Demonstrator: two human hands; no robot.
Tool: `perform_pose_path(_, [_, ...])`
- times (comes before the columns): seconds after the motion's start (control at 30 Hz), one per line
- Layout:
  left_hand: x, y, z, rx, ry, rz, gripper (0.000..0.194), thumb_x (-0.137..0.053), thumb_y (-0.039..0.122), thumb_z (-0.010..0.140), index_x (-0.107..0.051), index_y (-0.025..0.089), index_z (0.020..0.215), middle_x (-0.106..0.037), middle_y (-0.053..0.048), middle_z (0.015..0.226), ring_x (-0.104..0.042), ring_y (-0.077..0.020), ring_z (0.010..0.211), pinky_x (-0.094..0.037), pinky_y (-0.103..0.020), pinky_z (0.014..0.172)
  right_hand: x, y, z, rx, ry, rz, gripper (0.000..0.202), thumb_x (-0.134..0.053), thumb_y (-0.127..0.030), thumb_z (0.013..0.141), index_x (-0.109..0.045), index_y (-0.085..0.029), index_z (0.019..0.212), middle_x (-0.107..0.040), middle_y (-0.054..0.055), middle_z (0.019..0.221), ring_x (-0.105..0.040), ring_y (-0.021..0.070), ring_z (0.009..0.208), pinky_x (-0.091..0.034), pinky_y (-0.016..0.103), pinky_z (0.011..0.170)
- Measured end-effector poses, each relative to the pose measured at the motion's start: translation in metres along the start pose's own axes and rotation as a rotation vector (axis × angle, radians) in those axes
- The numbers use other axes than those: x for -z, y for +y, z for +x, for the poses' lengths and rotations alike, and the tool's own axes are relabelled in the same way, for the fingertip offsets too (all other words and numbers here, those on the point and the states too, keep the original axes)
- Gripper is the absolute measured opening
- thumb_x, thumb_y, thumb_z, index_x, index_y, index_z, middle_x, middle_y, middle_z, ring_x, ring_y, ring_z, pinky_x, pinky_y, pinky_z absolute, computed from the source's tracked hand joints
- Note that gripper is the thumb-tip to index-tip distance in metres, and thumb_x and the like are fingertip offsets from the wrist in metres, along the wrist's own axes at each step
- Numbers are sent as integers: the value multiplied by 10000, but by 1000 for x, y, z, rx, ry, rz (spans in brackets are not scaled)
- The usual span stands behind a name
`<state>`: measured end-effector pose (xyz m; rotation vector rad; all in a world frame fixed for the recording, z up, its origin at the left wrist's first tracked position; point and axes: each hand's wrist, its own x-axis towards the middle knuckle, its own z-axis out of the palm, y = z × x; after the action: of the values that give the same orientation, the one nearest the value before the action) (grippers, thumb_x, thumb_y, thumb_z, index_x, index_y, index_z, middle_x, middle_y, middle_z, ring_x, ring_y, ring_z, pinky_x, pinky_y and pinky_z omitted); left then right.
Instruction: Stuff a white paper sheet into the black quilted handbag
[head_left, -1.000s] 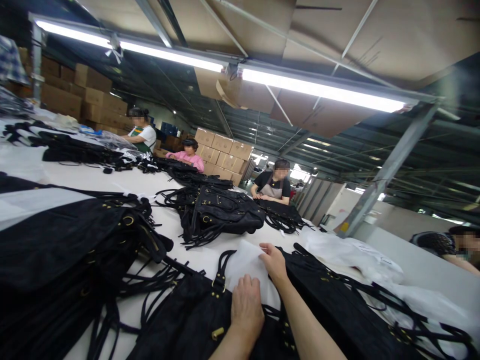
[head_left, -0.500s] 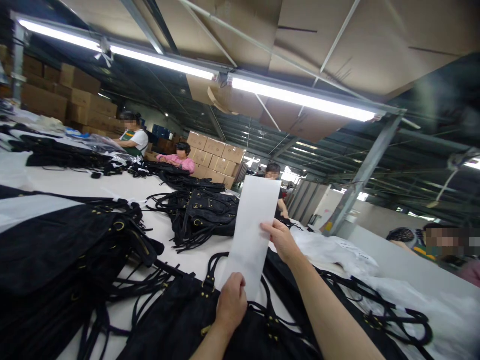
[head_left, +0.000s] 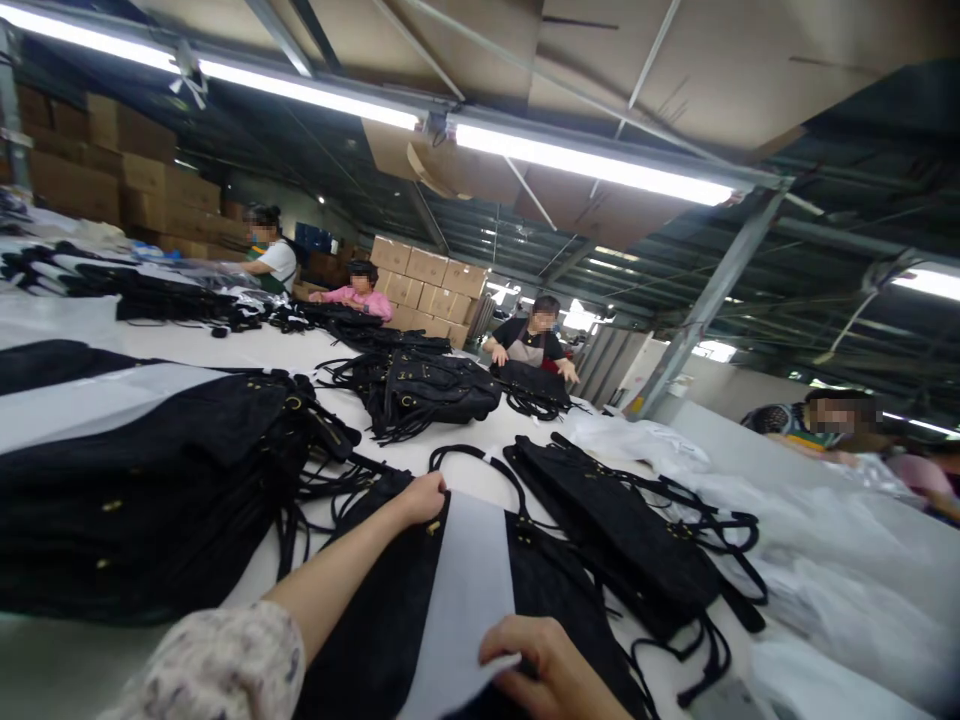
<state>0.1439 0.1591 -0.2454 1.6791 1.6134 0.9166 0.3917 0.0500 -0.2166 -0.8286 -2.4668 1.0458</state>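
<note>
I see my left hand [head_left: 424, 497] stretched forward, its fingers curled down on the top edge of a black bag [head_left: 375, 610] that lies flat on the white worktop [head_left: 247, 350] straight ahead of me. A white sheet of paper [head_left: 469, 590] lies lengthwise down the middle of that bag, from just below the handles to its near end. My right hand [head_left: 536, 665] is low in the view, its fingers bent and pinching the near end of the sheet against the bag. So neither hand is spread wide: the left presses on the bag's rim beside the far end of the sheet, and the right holds the paper itself.

The bag's thin black handles [head_left: 480, 462] loop out past my left hand. Just to the right lies a second black bag [head_left: 622, 530] with tangled straps, and to the left a tall stack of black bags [head_left: 142, 480] with a white sheet between its layers. Farther along is another heap of bags [head_left: 427, 390]. Crumpled clear plastic wrapping [head_left: 795, 560] covers the right side. Several other people work at the far end, in front of piled cardboard boxes [head_left: 427, 275].
</note>
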Motion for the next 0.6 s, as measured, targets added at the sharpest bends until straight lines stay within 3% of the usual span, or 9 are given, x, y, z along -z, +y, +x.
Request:
perform_pose_path(0.1, [19, 24, -59, -162, -55, 121, 185, -632, 226, 919, -636, 139, 1082, -635, -75, 1141, -595, -238, 1085, -473, -473, 986, -15, -9, -20, 70, -63, -91, 316, -546, -162, 728, -756, -211, 959, -753, 65, 981, -699, 207, 905, -522, 272, 810])
perform_pose_path(0.17, [27, 44, -108, -308, -139, 151, 235, -577, 143, 915, -642, 142, 1140, -632, -71, 1194, -564, -230, 1156, -403, -409, 1066, -19, -18, -29, 57, -87, -178, 441, -507, -135, 718, -729, -222, 1089, -727, 85, 1140, -686, 224, 1021, -526, 304, 900])
perform_pose_path(0.23, [29, 60, -159, -444, -283, 165, 271, -596, 182, 906, -654, 193, 1171, -641, -42, 1232, -563, -209, 1179, -388, -322, 1072, -23, -26, -35, 36, -89, -277, 511, -476, -115, 732, -689, -220, 1185, -688, 97, 1246, -658, 237, 1119, -508, 345, 985])
perform_pose_path(0.33, [22, 63, -218, -642, -411, 277, 544, -676, 271, 869, -491, 256, 1381, -586, -60, 1349, -560, -246, 1197, -416, -357, 1045, -32, -29, -43, 41, -75, -405, 485, -473, -123, 816, -643, -219, 1260, -652, 97, 1311, -616, 240, 1204, -483, 387, 1053])
perform_pose_path(0.4, [11, 51, -242, -748, -387, 419, 678, -692, 273, 859, -368, 256, 1455, -580, -89, 1344, -572, -271, 1162, -449, -388, 991, -43, -25, -50, 79, -54, -526, 461, -528, -170, 851, -608, -190, 1304, -620, 122, 1349, -596, 265, 1233, -486, 419, 1061])
perform_pose_path(0.5, [-6, 25, -255, -860, -271, 557, 478, -567, 227, 941, -417, 218, 1395, -628, -103, 1226, -584, -253, 1106, -455, -371, 952, -65, -18, -68, 272, 21, -675, 582, -638, -320, 864, -503, -142, 1401, -582, 155, 1382, -580, 305, 1248, -492, 443, 1063])
perform_pose_path(0.6, [-14, 9, -256, -915, -180, 579, 347, -484, 227, 982, -468, 205, 1328, -638, -100, 1201, -589, -228, 1084, -434, -347, 964, -94, -24, -96, 442, 106, -662, 462, -585, -336, 930, -515, -259, 1381, -647, 51, 1325, -627, 237, 1184, -528, 354, 1025])
